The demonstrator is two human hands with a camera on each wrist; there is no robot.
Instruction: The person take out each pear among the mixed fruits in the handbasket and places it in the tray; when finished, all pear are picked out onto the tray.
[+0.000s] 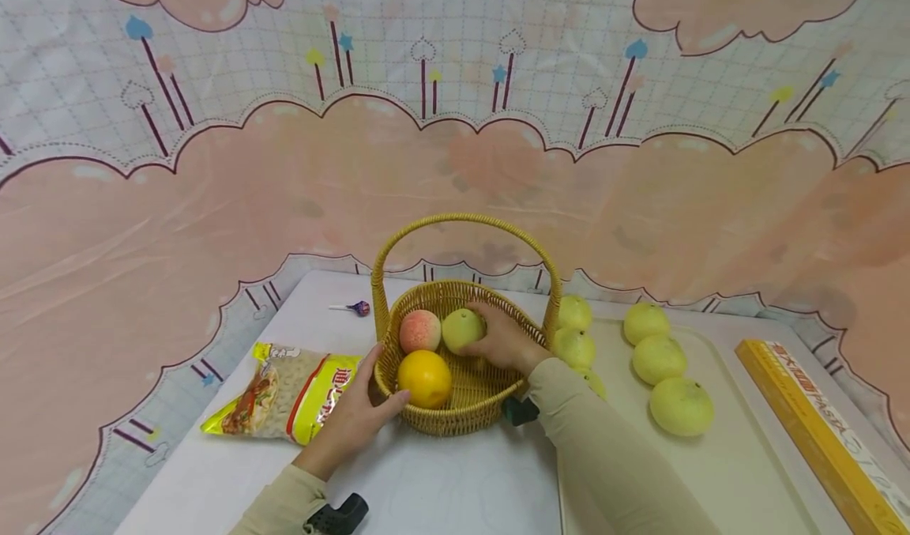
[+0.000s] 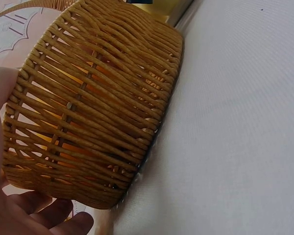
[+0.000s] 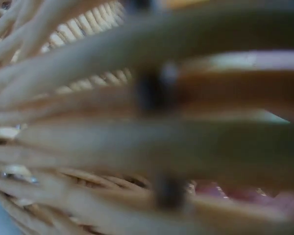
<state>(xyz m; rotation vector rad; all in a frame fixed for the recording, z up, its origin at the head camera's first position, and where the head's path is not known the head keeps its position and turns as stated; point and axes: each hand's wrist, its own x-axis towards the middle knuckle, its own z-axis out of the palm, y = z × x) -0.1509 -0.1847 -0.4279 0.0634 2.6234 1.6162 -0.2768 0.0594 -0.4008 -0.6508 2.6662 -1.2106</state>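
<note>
A wicker basket point(image 1: 455, 423) with a tall arched handle stands upright on the white table. My left hand point(image 1: 359, 412) grips its left side, thumb near the rim; the left wrist view shows the woven wall point(image 2: 93, 103) between thumb and fingers. Inside, my right hand point(image 1: 505, 337) holds a round yellow-green fruit point(image 1: 462, 330), with some fingers hidden behind it. A pink peach point(image 1: 420, 331) lies left of that fruit, and an orange point(image 1: 424, 379) sits in front of the peach. Blurred wicker strands point(image 3: 225, 147) fill the right wrist view, which hides that hand.
Right of the basket, a cream tray point(image 1: 746, 456) bears several pale yellow-green fruits point(image 1: 681, 406). A long pasta box point(image 1: 825, 432) lies along the right side. On the left are a yellow food packet point(image 1: 284, 393) and a lollipop point(image 1: 362, 308). A patterned cloth point(image 1: 455, 156) hangs behind.
</note>
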